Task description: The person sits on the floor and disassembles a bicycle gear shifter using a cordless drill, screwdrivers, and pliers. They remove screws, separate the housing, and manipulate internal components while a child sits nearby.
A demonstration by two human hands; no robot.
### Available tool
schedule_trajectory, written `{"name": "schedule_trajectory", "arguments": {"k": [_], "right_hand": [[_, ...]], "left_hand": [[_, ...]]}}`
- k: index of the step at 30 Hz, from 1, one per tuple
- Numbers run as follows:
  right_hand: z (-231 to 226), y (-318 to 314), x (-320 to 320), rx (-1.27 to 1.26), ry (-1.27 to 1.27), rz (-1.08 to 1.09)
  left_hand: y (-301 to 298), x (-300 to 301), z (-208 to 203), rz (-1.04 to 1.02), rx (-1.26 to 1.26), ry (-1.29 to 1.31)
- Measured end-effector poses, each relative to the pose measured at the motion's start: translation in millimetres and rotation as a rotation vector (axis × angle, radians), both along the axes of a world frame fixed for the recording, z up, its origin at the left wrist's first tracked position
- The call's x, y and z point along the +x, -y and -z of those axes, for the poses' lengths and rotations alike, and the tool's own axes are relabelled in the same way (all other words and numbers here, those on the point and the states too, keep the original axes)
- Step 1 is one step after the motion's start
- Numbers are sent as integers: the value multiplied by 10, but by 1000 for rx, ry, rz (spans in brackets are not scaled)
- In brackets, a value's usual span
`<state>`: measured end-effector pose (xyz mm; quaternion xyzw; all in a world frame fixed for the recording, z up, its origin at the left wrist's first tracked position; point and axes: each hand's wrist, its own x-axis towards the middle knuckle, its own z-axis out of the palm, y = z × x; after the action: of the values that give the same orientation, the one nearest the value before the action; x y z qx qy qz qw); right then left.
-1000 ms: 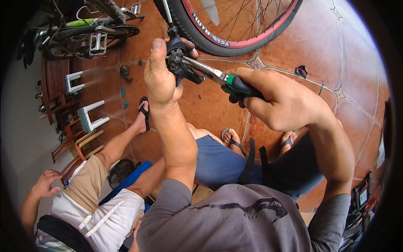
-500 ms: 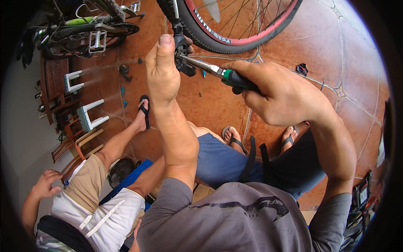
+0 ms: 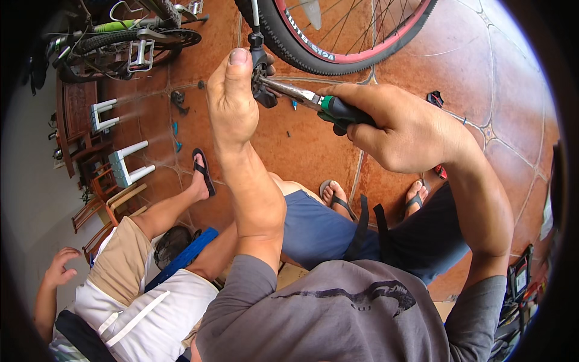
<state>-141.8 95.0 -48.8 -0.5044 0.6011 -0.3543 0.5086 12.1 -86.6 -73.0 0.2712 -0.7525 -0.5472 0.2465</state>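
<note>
My left hand [image 3: 232, 114] is wrapped around a black bicycle part [image 3: 264, 95], its thumb along the near side and its other fingers mostly hidden behind. The part sits at the lower end of a slim light-coloured rod or tube [image 3: 254, 13]. From the right, my right hand [image 3: 410, 130] grips pliers [image 3: 347, 113] with black and green handles. Their narrow metal jaws reach the black part beside my left hand; what exactly they pinch is too small to tell. Just beyond is a bicycle wheel [image 3: 307, 55] with a black tyre and red rim.
Another bicycle [image 3: 129, 45] stands at the far left, near pale stools [image 3: 123, 169]. A seated person in light shorts [image 3: 160, 295] is on my left, by a blue object [image 3: 184, 259]. Small dark parts [image 3: 435, 98] lie on the tiled floor [image 3: 313, 151]. Tools [image 3: 518, 289] crowd the right edge.
My hands, the pliers and the black part keep nearly the same position. The seated person's foot and legs have shifted slightly, and their hand has changed pose.
</note>
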Motion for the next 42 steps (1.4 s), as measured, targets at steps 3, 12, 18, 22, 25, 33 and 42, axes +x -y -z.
{"name": "schedule_trajectory", "arguments": {"k": [3, 12, 18, 22, 25, 33, 42], "right_hand": [[9, -28, 19, 18, 26, 6], [5, 20, -19, 125, 209, 18], [30, -10, -4, 122, 169, 39], [20, -18, -6, 109, 151, 29], [51, 10, 10, 98, 189, 47], [199, 35, 202, -22, 212, 120], [239, 64, 326, -89, 26, 178]], "left_hand": [[-64, 0, -12, 0, 14, -33], [-14, 9, -42, 19, -68, 15], [-70, -6, -56, -1, -41, 14], [-83, -19, -78, 3, -16, 10], [-85, -33, -78, -29, -37, 22], [-26, 18, -42, -37, -238, 184], [-18, -2, 46, -60, -308, 52]]}}
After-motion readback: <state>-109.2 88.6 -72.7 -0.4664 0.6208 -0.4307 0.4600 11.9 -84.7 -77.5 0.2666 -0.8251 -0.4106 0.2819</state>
